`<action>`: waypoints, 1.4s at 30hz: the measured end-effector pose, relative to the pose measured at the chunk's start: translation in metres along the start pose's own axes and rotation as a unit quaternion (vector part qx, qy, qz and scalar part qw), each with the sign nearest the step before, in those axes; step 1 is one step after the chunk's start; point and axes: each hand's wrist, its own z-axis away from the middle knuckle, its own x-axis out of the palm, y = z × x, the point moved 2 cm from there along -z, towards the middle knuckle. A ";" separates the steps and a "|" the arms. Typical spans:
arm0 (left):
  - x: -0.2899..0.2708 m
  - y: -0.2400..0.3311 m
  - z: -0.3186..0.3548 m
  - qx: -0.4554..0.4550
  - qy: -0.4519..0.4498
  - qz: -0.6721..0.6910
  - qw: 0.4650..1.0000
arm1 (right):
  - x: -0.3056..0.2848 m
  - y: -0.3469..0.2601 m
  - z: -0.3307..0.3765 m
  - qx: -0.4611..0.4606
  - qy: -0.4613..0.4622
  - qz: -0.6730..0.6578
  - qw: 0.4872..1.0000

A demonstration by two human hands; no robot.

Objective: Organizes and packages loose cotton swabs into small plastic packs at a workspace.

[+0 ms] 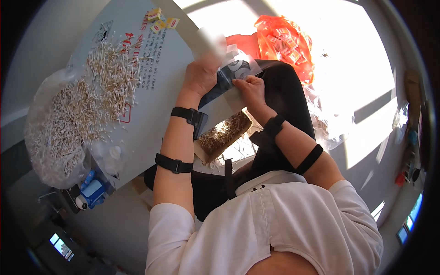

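Note:
Over my lap, my right hand [251,89] pinches the lower edge of a small clear plastic bag [250,65] with a dark round print. My left hand [201,77] is closed at the left of the bag, its fingertips lost behind a pale blurred patch, so what it grips is hidden. On the grey table to the left lies a large heap of cotton swabs [114,68], spilling from a big clear plastic bag [39,123]. Below my hands, an open cardboard box [217,153] contains many thin brownish sticks or swabs.
An orange-red plastic bag [286,48] full of small packets stands beyond my right knee. Small yellow packets [160,20] lie at the table's far edge. A blue-and-white bottle [93,192] is beside the table's near left corner. Crumpled clear plastic [327,119] lies right of my leg.

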 end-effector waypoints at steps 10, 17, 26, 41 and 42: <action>-0.008 0.121 0.142 0.007 -0.289 -0.024 0.957 | 0.002 0.000 -0.003 0.001 0.000 0.007 1.000; -0.037 0.058 0.064 -0.172 0.007 0.080 0.982 | -0.004 -0.023 0.000 0.089 -0.094 -0.085 0.988; -0.001 0.112 0.132 -0.028 -0.334 0.161 0.928 | -0.016 -0.008 -0.011 0.080 -0.119 -0.047 0.989; -0.014 -0.021 0.068 -0.270 0.057 -0.212 0.938 | -0.021 0.003 -0.016 0.058 -0.084 -0.035 0.994; -0.021 -0.029 0.086 -0.288 0.053 -0.222 0.930 | -0.020 0.002 -0.016 0.060 -0.076 -0.036 0.995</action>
